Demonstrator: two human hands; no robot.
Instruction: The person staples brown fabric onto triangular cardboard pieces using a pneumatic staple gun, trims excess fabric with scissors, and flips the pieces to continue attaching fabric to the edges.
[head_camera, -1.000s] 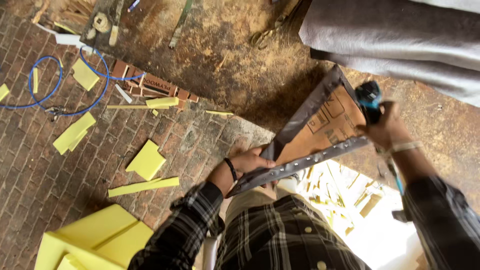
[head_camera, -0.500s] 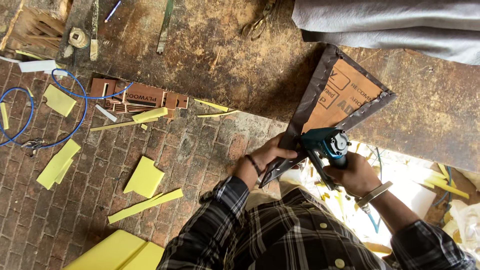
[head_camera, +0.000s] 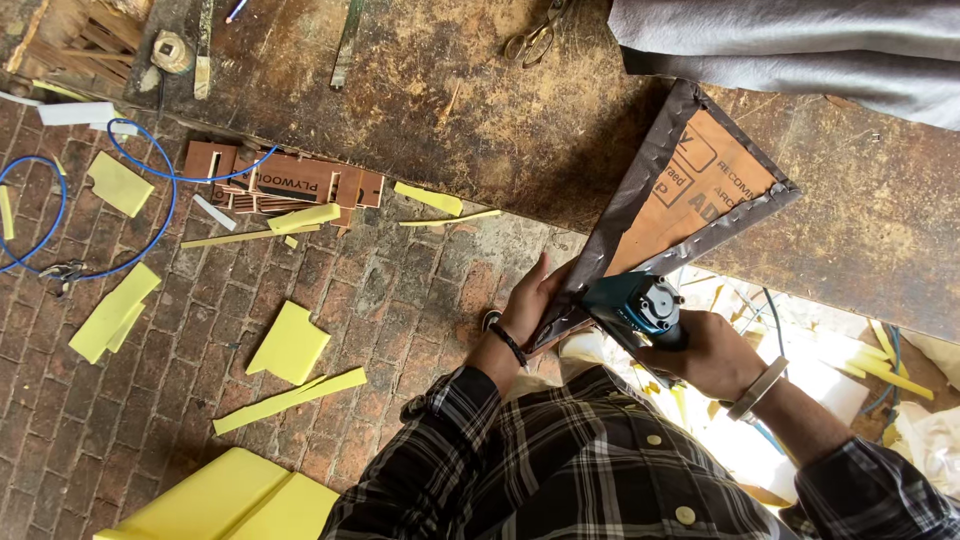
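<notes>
Here is the triangular panel (head_camera: 690, 195), brown board with a dark fabric border, standing on its lower corner and leaning up against the edge of the worn wooden bench (head_camera: 450, 110). The left hand (head_camera: 535, 300) has its grip closed around the panel's lower left edge, fingers wrapped over the dark border, a dark band at the wrist. The right hand (head_camera: 712, 355) is clamped shut around a teal power tool (head_camera: 635, 303), whose nose sits right against the panel's bottom edge; a metal bangle shows at that wrist. What the tool's tip is doing against the fabric I cannot make out, since the hand and the tool body cover it.

Room to move: the panel's top corner lies over the bench edge, just under a grey cloth (head_camera: 790, 45) that runs off the top of the picture. To the left, the brick floor (head_camera: 400, 300) is strewn with yellow foam offcuts (head_camera: 290, 343), a blue cable (head_camera: 150, 225) looping through them, and a stack of brown plywood scraps (head_camera: 290, 180) against the foot of the bench. Scissors (head_camera: 535, 38) rest on the bench near its far side. Lower right is washed out by bright light, more yellow strips barely readable there, and the checked shirt (head_camera: 560, 470) hides the ground below the hands.
</notes>
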